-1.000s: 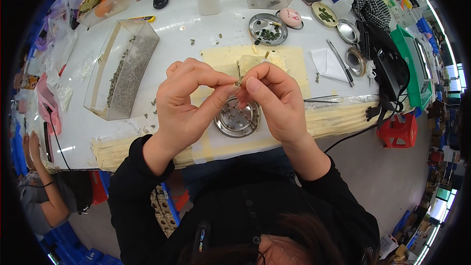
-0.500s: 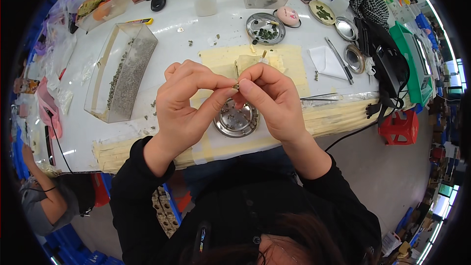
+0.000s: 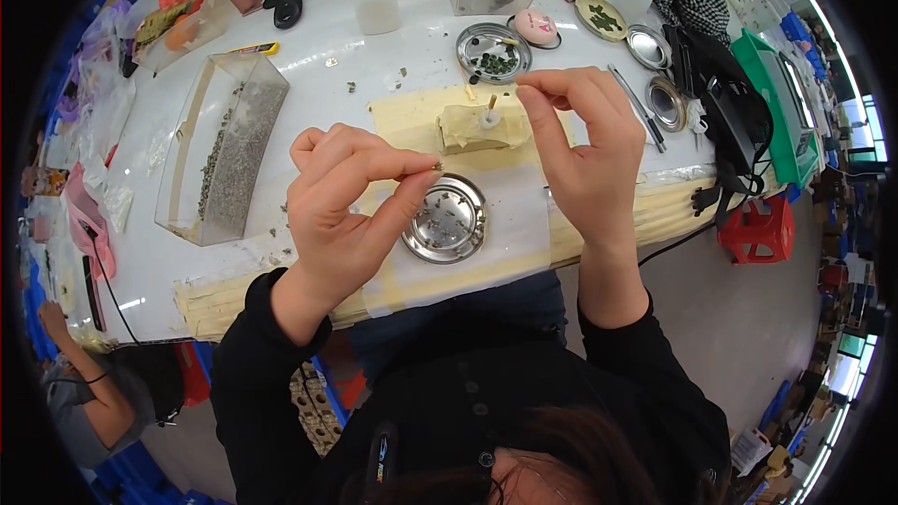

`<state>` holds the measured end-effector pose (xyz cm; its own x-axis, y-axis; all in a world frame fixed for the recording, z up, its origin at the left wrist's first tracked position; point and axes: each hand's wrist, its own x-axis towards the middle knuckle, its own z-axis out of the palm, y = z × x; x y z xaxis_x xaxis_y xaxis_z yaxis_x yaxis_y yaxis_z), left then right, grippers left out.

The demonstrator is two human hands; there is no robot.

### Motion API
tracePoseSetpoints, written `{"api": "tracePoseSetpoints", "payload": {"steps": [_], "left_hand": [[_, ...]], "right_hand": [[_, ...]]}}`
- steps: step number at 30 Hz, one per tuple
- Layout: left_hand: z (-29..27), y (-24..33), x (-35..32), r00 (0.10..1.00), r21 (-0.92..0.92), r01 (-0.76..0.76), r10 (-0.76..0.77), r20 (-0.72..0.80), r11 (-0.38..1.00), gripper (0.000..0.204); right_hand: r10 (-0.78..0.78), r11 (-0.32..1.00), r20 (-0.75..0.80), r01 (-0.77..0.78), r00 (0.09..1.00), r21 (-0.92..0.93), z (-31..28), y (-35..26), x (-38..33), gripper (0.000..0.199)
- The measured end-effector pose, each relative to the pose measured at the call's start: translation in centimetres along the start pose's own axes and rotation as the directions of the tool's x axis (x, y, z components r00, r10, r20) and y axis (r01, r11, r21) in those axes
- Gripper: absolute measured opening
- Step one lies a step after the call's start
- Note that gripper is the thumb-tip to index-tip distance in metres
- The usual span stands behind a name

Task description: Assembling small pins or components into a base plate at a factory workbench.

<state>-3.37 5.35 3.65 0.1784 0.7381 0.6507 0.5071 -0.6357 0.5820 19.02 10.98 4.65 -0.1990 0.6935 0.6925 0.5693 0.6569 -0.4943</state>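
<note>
Between the thumb and forefinger of my left hand [image 3: 341, 210] is a tiny brass-coloured piece [image 3: 438, 166], too small to name. Just below it sits a round metal dish [image 3: 413, 241] with several small bits inside. My right hand [image 3: 589, 145] is raised to the right, thumb and forefinger pinched together; whatever is in the pinch, if anything, cannot be made out. Its fingertips are close to another round metal dish [image 3: 465, 42], which holds dark green pieces. Between the hands stands a tape-wrapped block [image 3: 472, 131] with a small stick upright on it.
At the left lies a clear plastic box [image 3: 257, 131] of small grey-green bits. A squeeze bottle [image 3: 377, 5] stands at the back. On the right are tweezers and a pen [image 3: 645, 117], metal lids [image 3: 666, 103] and a black bag [image 3: 725, 103]. Another person's arm [image 3: 89, 369] shows far left.
My hands have come apart. The right hand has moved right and away from me toward the dish of green pieces, while the left keeps hold of the tiny piece.
</note>
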Motion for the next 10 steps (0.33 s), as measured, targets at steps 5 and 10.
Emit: {"api": "tracePoseSetpoints", "payload": {"steps": [5,10], "left_hand": [[0.0,0.0,0.1,1.0,0.016,-0.014,0.013,0.01,1.0,0.017],[0.1,0.0,0.2,1.0,0.003,0.006,-0.006,-0.024,1.0,0.019]], "right_hand": [[-0.043,0.988,0.129,0.061,0.991,-0.139,1.1,0.6,0.1,0.013],[-0.023,0.989,0.181,0.049,0.983,-0.14,1.0,0.7,-0.2,0.015]]}}
